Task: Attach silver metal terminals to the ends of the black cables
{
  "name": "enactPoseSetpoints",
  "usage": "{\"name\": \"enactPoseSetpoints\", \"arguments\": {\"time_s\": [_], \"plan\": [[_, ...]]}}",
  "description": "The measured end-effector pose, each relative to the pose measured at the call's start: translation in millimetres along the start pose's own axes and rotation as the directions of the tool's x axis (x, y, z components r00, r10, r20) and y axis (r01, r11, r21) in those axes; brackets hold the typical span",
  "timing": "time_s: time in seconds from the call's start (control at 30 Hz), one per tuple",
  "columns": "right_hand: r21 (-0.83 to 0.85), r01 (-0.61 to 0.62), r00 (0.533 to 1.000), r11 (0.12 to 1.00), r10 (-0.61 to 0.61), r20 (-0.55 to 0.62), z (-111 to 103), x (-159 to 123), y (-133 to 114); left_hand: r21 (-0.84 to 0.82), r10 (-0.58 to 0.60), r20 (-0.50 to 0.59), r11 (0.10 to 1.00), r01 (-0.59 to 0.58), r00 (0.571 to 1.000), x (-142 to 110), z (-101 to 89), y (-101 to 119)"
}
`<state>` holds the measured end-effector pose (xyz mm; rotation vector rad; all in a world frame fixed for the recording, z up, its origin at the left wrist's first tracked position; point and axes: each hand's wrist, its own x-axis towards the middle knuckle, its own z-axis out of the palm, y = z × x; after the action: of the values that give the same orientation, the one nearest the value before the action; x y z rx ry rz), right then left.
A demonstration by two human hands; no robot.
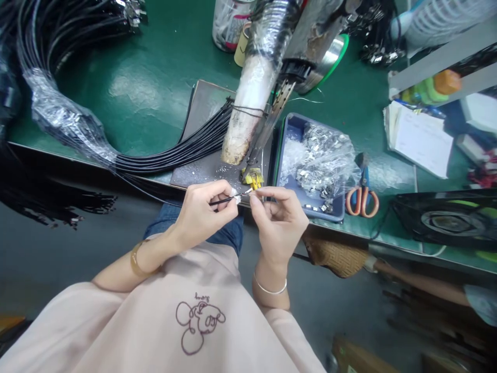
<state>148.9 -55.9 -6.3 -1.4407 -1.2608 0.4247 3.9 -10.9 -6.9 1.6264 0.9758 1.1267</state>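
Observation:
My left hand (205, 207) is closed in a pinch around a thin black cable (220, 201), close to the cable's end. Opposite it, my right hand (277, 217) has thumb and index finger together at the cable's tip. A small pale piece shows there, but what the right fingertips hold is too small to make out. Just beyond the fingers sits a yellow part (254, 177) beneath a metal tool (267, 127). A thick bundle of black cables (171, 155) lies to the left, partly wrapped in clear plastic.
Right of my hands stands a blue tray (285, 155) with bagged small metal connectors (326, 155). Orange-handled scissors (363, 199) lie beside it. A wrapped post (252, 88) hangs over the grey board (205, 111). Farther right are a notepad (421, 137) and a black fan (446, 220).

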Motion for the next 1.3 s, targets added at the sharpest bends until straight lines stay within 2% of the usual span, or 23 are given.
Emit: {"name": "enactPoseSetpoints", "arguments": {"time_s": [0.27, 0.57, 0.7, 0.77, 0.87, 0.97, 1.03, 1.07, 1.17, 1.3], "plan": [[-0.010, 0.020, 0.999, 1.000, -0.019, 0.043, -1.7, -0.3, 3.4, 0.070, 0.091, 0.000, 0.993, -0.091, 0.996, -2.4, 0.4, -3.1], [-0.015, 0.042, 0.998, 0.999, -0.041, 0.048, -1.1, -3.4, 0.0, 0.067, 0.098, -0.013, 0.993, -0.097, 0.995, -2.2, 0.1, -2.9], [-0.057, 0.056, 0.998, 0.997, -0.053, 0.043, 3.2, -7.1, -0.1, 0.026, 0.107, 0.019, 0.994, -0.107, 0.994, -1.8, -1.9, -1.6], [-0.085, 0.092, 0.994, 0.992, -0.087, 0.061, 4.5, -8.7, 0.7, -0.006, 0.073, 0.048, 0.997, -0.072, 0.996, -1.3, -4.3, -0.7], [-0.092, 0.143, 0.990, 0.985, -0.142, 0.023, 3.1, -8.1, 3.0, -0.109, -0.088, 0.160, 0.988, 0.106, 0.983, 0.3, -9.3, 0.5], [0.044, 0.215, 0.962, 0.976, -0.204, -0.180, -0.7, -3.3, 4.3, -0.248, -0.263, 0.282, 0.909, 0.334, 0.923, 3.8, -14.5, 0.8], [0.095, 0.276, 0.924, 0.956, -0.237, -0.299, -2.9, -0.1, 3.9, -0.312, -0.318, 0.315, 0.855, 0.414, 0.894, 6.7, -17.1, 0.0], [0.085, 0.290, 0.914, 0.953, -0.249, -0.321, -3.5, 0.7, 3.6, -0.334, -0.329, 0.318, 0.839, 0.430, 0.889, 8.2, -18.0, -0.7], [-0.015, 0.272, 0.922, 0.962, -0.265, -0.282, -2.7, -1.0, 4.9, -0.374, -0.327, 0.289, 0.826, 0.421, 0.900, 11.8, -18.3, -3.6], [-0.096, 0.322, 0.941, 0.942, -0.330, -0.074, 2.5, -4.9, 11.5, -0.351, -0.306, 0.246, 0.856, 0.379, 0.920, 14.8, -15.5, -6.1]]}}
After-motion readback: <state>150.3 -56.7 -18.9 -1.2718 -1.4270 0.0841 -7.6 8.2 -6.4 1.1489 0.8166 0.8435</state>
